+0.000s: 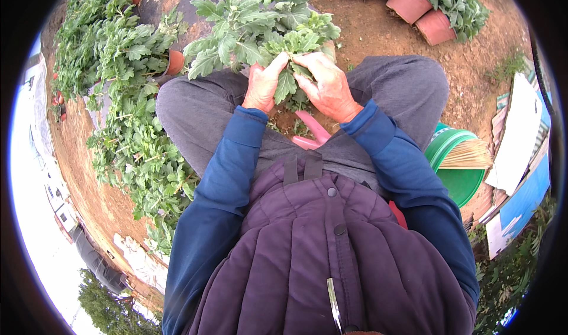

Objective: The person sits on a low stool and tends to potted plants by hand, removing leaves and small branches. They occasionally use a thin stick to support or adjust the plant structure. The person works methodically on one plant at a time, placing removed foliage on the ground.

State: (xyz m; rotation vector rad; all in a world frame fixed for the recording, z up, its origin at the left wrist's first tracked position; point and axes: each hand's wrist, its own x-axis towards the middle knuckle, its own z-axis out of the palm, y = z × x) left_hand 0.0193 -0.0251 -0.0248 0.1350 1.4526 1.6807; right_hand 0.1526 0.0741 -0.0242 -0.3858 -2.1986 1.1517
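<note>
A leafy green plant [248, 28], with lobed leaves like a chrysanthemum's, stands before me between my knees. My left hand [262, 86] pinches the plant's near side, its thumb up against the leaves and its other fingers partly hidden. Close beside it, my right hand [326, 84] grips stems or leaves at the same spot between thumb and fingers. The thumb of the left and the forefinger of the right almost meet there. A few leaves hang down between the two hands. Foliage mostly hides the plant's base and any pot.
A pink plastic piece [313, 133] lies below my hands. By my right knee, a green bucket [461, 186] holds a bundle of thin wooden sticks [466, 154]. Potted plants [133, 51] line the left side. Tipped terracotta-coloured pots [409, 4] lie at the upper right on bare soil.
</note>
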